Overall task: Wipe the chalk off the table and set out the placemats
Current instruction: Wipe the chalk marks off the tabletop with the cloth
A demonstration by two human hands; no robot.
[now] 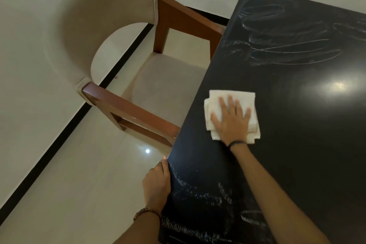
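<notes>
A chair (150, 77) with a brown wooden frame stands on the pale glossy floor (83, 174), its cushioned seat pale and its curved back covered in beige fabric. A black baseboard (65, 132) runs along the foot of the plain wall (29, 35) (a small light glints on the floor).

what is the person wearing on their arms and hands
Both forearms are bare, with no sleeves in view and no gloves. The right hand has a thin dark band round its wrist. The left hand has a bracelet of round brown beads at its wrist. A small glint on one left finger may be a ring, but it is too small to tell.
</notes>
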